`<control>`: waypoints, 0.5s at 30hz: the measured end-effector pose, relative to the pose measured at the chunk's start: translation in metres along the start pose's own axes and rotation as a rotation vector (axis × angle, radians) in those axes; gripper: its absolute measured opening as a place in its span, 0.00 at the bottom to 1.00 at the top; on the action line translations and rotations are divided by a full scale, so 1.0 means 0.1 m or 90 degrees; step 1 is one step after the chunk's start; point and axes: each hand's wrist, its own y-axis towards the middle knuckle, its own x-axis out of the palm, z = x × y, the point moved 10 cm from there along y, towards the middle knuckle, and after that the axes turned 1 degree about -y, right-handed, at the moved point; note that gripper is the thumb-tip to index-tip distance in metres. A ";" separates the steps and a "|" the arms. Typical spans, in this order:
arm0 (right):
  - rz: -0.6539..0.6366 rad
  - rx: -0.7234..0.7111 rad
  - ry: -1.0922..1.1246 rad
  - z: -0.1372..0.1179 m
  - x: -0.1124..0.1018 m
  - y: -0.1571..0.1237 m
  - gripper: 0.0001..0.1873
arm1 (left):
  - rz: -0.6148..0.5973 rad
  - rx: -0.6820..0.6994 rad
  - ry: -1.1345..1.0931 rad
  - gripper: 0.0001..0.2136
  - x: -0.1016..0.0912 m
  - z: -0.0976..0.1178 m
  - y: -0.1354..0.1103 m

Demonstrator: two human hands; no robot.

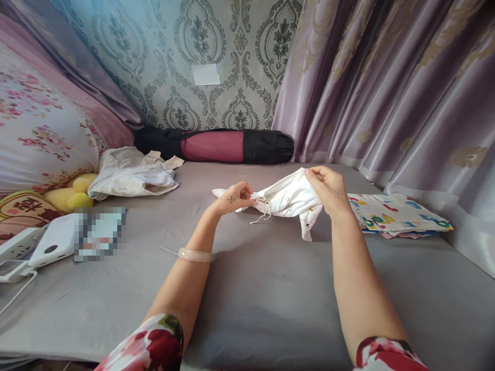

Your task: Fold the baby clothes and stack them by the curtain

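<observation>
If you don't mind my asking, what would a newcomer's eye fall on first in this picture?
Probably the small white printed garment near the centre, held between the left hand and the right hand. Next might come the black and magenta roll lying in front of the patterned wall, then the brightly printed cloth lying beyond the right hand, toward the picture's right side.

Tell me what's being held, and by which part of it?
A small white printed garment. The right grip pinches its raised upper edge; the left grip pinches it near the tie cord.
</observation>
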 end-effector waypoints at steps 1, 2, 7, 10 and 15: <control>0.003 0.003 -0.002 0.02 -0.01 0.01 0.16 | 0.015 0.015 0.022 0.17 -0.06 0.06 -0.01; 0.003 0.003 -0.005 0.04 -0.01 0.02 0.16 | 0.037 0.033 0.050 0.15 -0.13 0.13 -0.02; -0.009 -0.016 -0.038 0.06 0.05 0.02 0.16 | 0.179 0.114 0.202 0.05 -0.44 0.47 -0.09; -0.013 -0.025 -0.069 0.06 0.07 0.02 0.17 | 0.236 0.125 0.262 0.03 -0.52 0.56 -0.11; -0.013 -0.059 -0.124 0.06 0.11 0.02 0.18 | 0.285 0.111 0.242 0.05 -0.59 0.50 -0.09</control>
